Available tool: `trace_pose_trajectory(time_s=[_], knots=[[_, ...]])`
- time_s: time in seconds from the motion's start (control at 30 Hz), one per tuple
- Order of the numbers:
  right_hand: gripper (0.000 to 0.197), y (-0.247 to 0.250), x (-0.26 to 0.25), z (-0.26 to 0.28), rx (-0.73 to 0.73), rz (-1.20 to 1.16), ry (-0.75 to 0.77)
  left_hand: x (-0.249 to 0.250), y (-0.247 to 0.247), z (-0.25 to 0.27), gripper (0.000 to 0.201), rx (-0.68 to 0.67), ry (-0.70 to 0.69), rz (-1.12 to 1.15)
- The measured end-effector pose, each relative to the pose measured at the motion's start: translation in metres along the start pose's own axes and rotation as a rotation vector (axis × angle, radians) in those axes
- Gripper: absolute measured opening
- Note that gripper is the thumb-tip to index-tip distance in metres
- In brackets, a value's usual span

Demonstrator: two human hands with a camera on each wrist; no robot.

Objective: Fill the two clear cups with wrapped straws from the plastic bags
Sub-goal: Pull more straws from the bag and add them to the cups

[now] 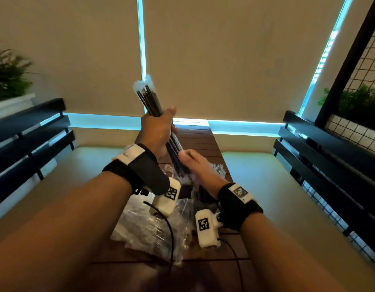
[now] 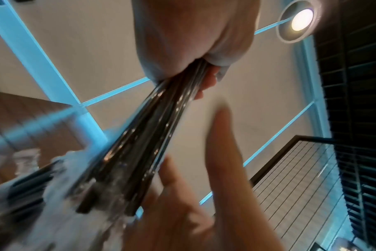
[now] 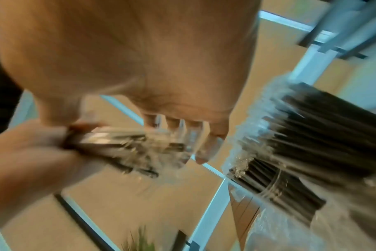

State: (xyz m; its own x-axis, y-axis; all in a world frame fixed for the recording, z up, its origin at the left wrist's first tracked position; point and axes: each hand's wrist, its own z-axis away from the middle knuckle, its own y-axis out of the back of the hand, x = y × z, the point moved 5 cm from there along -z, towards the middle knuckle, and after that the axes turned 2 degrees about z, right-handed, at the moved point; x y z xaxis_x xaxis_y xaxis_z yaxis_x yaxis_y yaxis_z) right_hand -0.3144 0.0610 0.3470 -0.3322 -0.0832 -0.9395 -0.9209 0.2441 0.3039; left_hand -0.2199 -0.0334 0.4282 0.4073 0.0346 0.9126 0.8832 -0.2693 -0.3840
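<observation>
A bundle of wrapped straws (image 1: 150,100) is gripped in the raised left hand (image 1: 157,131), fingers curled; its lower end is touched by the right hand (image 1: 195,163), fingers straight.

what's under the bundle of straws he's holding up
Below the bundle of straws in the left hand: the right hand, crumpled plastic bags, wooden table. The cups are hidden.

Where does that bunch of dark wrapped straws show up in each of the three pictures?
Head view: the bunch of straws stands tilted at centre, gripped by the left hand.
Left wrist view: the bunch runs diagonally through the middle.
Right wrist view: the bunch, blurred, lies left of centre.
Shared landmark: the blue-lit window strip.
</observation>
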Motion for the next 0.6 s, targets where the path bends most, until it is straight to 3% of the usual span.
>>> trace_pose_trajectory(time_s=[0.1,0.2,0.37,0.5,0.6], knots=[[0.065,0.022,0.027,-0.001,0.219,-0.592,-0.228,0.026,-0.010,0.000,0.032,-0.006,-0.104,0.112],[0.070,0.023,0.037,-0.003,0.238,-0.978,-0.322,0.039,-0.026,0.011,0.036,-0.079,-0.216,0.110],[0.082,0.023,0.018,-0.012,0.129,-1.167,-0.286,0.034,-0.054,0.037,0.037,-0.278,-0.400,-0.026],[0.075,0.026,0.011,-0.007,0.114,-1.162,-0.289,0.003,-0.066,0.055,0.031,-0.436,-0.359,-0.193],[0.077,0.026,0.022,0.001,0.126,-1.190,-0.315,-0.001,-0.071,0.057,0.030,-0.465,-0.355,-0.228]])
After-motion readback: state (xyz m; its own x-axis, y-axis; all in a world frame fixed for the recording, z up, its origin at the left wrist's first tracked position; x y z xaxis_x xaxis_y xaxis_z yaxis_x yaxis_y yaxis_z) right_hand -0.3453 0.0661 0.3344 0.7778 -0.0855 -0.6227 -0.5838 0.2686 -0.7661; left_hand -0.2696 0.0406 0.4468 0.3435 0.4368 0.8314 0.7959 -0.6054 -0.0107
